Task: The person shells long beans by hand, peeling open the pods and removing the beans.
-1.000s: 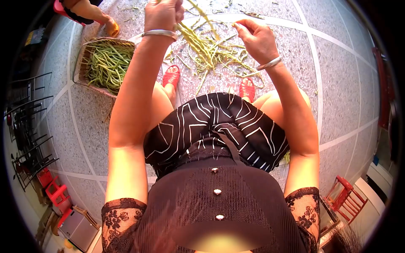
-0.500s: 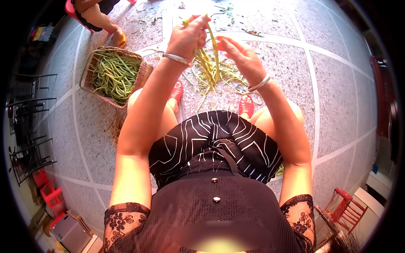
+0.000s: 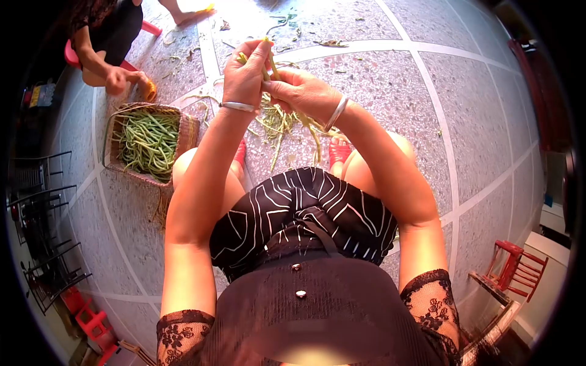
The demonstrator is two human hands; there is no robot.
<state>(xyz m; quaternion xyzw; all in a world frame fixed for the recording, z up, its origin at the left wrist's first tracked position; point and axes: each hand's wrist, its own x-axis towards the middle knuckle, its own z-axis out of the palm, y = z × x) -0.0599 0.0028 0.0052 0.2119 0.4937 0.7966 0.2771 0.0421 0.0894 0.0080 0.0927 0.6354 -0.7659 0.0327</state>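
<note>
My left hand (image 3: 245, 74), closed in a pinch, grips long green beans (image 3: 275, 71) whose tips poke up past the thumb. Right against it, my right hand (image 3: 308, 94) has its thumb and fingers closed on the same beans. Some of their length hangs below my right hand toward the floor. Under the hands lies a loose heap of bean pieces and strings (image 3: 274, 122). To the left, a woven basket (image 3: 188, 133) holds many long beans.
At upper left a person (image 3: 97, 61) sits on a red stool (image 3: 72, 55), a hand low near an orange shoe. Bean scraps (image 3: 329, 43) litter the tiled floor. Black metal racks (image 3: 46, 213) line the left edge; a small red chair (image 3: 519, 268) stands at lower right.
My right hand has moved in to meet the left and closed on the beans. The view has shifted, showing more of the seated person.
</note>
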